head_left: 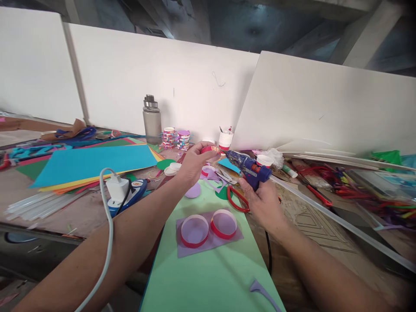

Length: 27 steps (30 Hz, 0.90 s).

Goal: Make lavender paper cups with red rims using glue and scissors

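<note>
The left hand [194,162] pinches a small red ring [210,150] above the green sheet [208,268]. The right hand [264,203] grips a blue glue gun [250,167], its nozzle touching the ring; its cord is mostly hidden.

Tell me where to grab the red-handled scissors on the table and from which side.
Take the red-handled scissors by the handle loops, coming from the near side beneath the right hand. The loops lie toward the person, while the blades point away into scraps.
</note>
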Tool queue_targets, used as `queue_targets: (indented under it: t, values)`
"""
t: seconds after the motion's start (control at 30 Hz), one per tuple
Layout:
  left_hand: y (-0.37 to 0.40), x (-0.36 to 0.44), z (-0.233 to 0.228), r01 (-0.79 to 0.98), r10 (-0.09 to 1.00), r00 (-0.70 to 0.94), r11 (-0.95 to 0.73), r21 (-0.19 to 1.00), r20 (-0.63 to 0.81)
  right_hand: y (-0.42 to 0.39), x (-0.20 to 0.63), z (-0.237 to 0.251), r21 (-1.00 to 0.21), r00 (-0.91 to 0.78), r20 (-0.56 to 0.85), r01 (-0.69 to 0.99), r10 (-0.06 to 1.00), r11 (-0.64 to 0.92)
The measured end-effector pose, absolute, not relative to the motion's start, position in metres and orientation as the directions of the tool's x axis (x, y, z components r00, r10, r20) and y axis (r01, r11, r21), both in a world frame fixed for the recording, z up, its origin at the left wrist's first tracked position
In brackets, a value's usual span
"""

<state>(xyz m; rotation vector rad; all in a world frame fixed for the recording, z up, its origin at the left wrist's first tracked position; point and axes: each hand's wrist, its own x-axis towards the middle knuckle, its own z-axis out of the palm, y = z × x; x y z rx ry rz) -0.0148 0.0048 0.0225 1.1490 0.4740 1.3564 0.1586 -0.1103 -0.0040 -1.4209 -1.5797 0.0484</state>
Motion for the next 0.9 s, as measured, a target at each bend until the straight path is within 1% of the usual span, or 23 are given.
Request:
queue_targets:
  t: [0.13,0.57,0.73,0.9]
  values:
    - [0.005,-0.012,0.02,-0.511,0.907,0.25,-0.173,0.842,0.338,-0.109,0.158,-0.003,-0.589,0.14,0.622,0.732,0.77,0.343]
    - [0.01,-0.014,0.015,-0.477,0.865,0.312,-0.216,0.852,0.393,-0.108,0.159,-0.004,-0.589,0.128,0.612,0.732,0.78,0.342]
    - [0.012,-0.015,0.013,-0.439,0.864,0.309,-0.242,0.865,0.399,-0.109,0.158,-0.005,-0.585,0.13,0.621,0.734,0.773,0.346]
    - [0.014,-0.017,0.01,-0.377,0.854,0.309,-0.293,0.879,0.418,-0.109,0.158,-0.004,-0.597,0.134,0.591,0.736,0.795,0.32]
